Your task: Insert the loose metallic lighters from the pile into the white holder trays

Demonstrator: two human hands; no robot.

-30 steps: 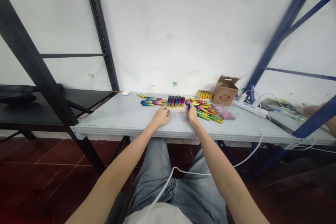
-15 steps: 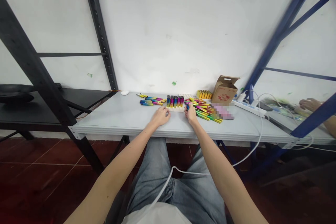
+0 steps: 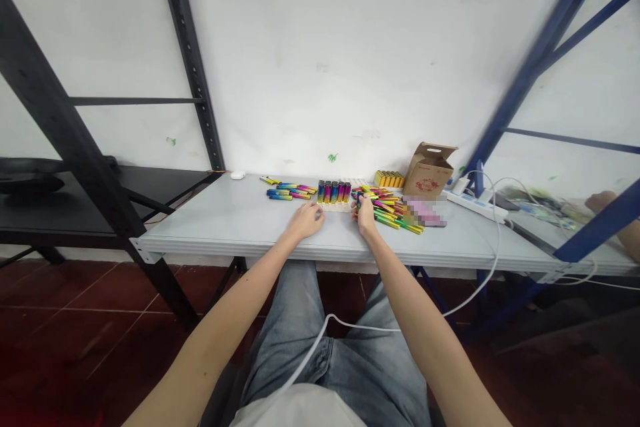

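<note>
A row of several shiny multicoloured tubes (image 3: 334,192) stands upright in a pale holder (image 3: 336,207) on the table. My left hand (image 3: 307,220) rests at the holder's front left corner, its fingers curled together; whatever they pinch is too small to make out. At the holder's right end, my right hand (image 3: 365,213) is closed on a dark blue tube (image 3: 360,197), mostly covered by the fingers. Just beyond it lies a loose pile of yellow, green and pink tubes (image 3: 390,208). A smaller group of blue, yellow and pink tubes (image 3: 290,192) lies to the left.
At the back right are a yellow pack (image 3: 389,179), an open cardboard box (image 3: 428,172) and a blurred pink item (image 3: 425,211). A power strip (image 3: 475,205) with white cables lies farther right. Another person's hand (image 3: 600,201) shows at the right edge.
My right hand has turned slightly, and the blue tube in it now points more upright. My left hand has hardly moved. The other person's hand at the right has shifted.
</note>
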